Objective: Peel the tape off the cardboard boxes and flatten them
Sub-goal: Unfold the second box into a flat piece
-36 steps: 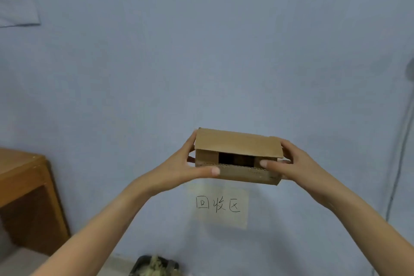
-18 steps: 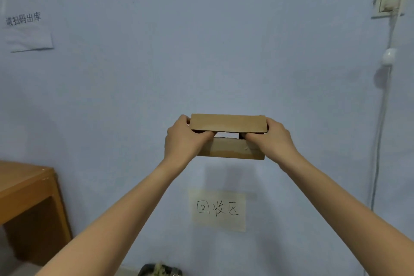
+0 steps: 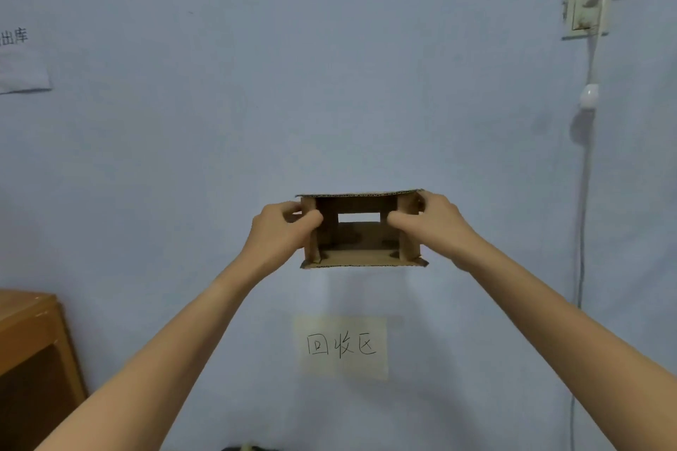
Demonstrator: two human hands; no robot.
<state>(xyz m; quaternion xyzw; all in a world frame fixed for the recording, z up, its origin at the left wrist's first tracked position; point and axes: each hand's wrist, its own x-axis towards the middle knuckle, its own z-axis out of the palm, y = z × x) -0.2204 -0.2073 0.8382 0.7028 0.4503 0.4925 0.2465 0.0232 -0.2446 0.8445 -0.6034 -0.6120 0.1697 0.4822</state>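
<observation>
A small brown cardboard box [image 3: 361, 242] is held up in the air in front of a pale blue wall, both ends open so the wall shows through it. My left hand [image 3: 282, 231] grips its left side flap, thumb on the near face and fingers curled behind. At the other end my right hand [image 3: 432, 227] grips the right side flap the same way. The top and bottom flaps stick out flat toward me. No tape is visible on the box.
A yellowish paper label [image 3: 342, 346] with handwritten characters is stuck to the wall below the box. A wooden cabinet [image 3: 25, 348] stands at the lower left. A wall socket [image 3: 584, 13] with a cable [image 3: 586, 165] hangs at the right.
The box has gone from nearly pressed flat to spread open, its flaps pulled apart so I see through it. Both hands shifted onto the side flaps.
</observation>
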